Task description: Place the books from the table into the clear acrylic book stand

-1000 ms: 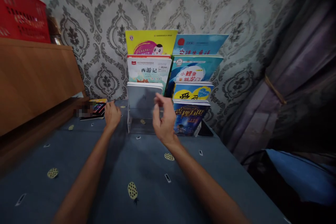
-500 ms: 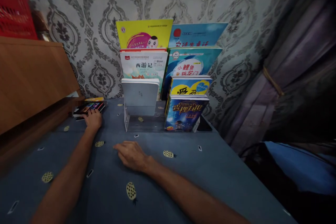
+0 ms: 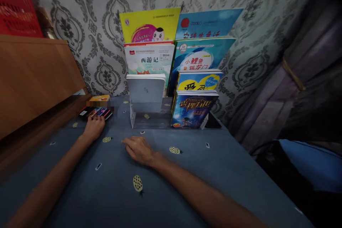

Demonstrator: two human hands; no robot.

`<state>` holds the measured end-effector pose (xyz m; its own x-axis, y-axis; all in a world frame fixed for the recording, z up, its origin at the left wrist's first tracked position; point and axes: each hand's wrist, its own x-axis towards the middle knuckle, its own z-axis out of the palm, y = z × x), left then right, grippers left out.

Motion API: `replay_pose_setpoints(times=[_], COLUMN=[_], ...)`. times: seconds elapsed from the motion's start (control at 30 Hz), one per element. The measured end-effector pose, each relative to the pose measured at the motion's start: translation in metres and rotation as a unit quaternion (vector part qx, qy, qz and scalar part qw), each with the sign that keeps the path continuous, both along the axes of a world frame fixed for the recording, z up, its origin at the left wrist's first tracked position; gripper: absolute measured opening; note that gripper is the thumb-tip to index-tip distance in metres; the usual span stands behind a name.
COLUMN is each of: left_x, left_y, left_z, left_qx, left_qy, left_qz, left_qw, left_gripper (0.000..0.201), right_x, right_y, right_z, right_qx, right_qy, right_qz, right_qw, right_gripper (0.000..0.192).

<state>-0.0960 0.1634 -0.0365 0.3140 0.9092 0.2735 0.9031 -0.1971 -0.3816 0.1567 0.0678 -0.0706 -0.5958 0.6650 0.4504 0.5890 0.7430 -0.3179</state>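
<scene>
At the left of the table, my left hand (image 3: pixel 94 127) has its fingers over the near edge of a dark book (image 3: pixel 99 111) with a colourful cover, gripping it; the thumb is hidden. Part of a yellow book (image 3: pixel 103 98) shows just behind it. My right hand (image 3: pixel 139 150) rests on the tablecloth in front of a clear acrylic book rack (image 3: pixel 149 121), holding nothing, its fingers loosely bent and partly apart. In the rack's front right stands a blue book (image 3: pixel 191 111); a pale grey-covered book (image 3: pixel 146 91) stands at the front left.
Taller books stand behind in the rack, among them a white one (image 3: pixel 149 58), a teal one (image 3: pixel 205 53) and a yellow one (image 3: pixel 149 21). A wooden cabinet (image 3: pixel 37 82) with a red basket (image 3: pixel 18 10) borders the left. A curtain (image 3: pixel 256 96) hangs at the right.
My left hand and the dark book have shifted slightly towards me, and more of the yellow book behind shows. The view has tilted a little; my right hand stays in place on the table.
</scene>
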Motion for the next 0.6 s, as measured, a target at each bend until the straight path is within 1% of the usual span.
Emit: replay_pose_setpoints(times=[0.17, 0.23, 0.3, 0.4, 0.47, 0.53, 0.57, 0.6], left_x=[-0.007, -0.005, 0.002, 0.021, 0.032, 0.036, 0.034, 0.029], left_y=[-0.048, -0.068, -0.091, -0.126, -0.144, -0.150, -0.148, -0.142], left_z=[-0.011, -0.014, -0.015, -0.010, -0.001, 0.008, 0.012, 0.015], left_qx=[-0.021, -0.017, -0.009, -0.019, -0.051, -0.093, -0.107, -0.113], left_qy=[0.038, 0.055, 0.062, 0.038, 0.000, -0.062, -0.093, -0.118], left_qz=[-0.043, -0.066, -0.085, -0.108, -0.137, -0.164, -0.164, -0.150], left_qw=[0.998, 0.996, 0.994, 0.993, 0.989, 0.980, 0.976, 0.975], left_gripper=[0.045, 0.045, 0.044, 0.037, 0.031, 0.034, 0.036, 0.037], right_x=[-0.002, -0.003, -0.004, -0.004, -0.004, -0.003, -0.003, -0.002], right_y=[-0.001, -0.001, 0.000, 0.001, 0.002, 0.002, 0.002, 0.001], right_z=[0.003, 0.002, 0.000, -0.003, -0.004, -0.003, -0.002, -0.001], right_qx=[-0.007, -0.008, -0.006, 0.001, 0.002, 0.002, 0.000, -0.001], right_qy=[0.014, 0.028, 0.041, 0.068, 0.091, 0.110, 0.114, 0.113], right_qz=[-0.004, -0.008, -0.012, -0.032, -0.044, -0.051, -0.053, -0.055], right_qw=[1.000, 1.000, 0.999, 0.997, 0.995, 0.993, 0.992, 0.992], right_gripper=[0.032, 0.032, 0.032, 0.032, 0.032, 0.033, 0.033, 0.033])
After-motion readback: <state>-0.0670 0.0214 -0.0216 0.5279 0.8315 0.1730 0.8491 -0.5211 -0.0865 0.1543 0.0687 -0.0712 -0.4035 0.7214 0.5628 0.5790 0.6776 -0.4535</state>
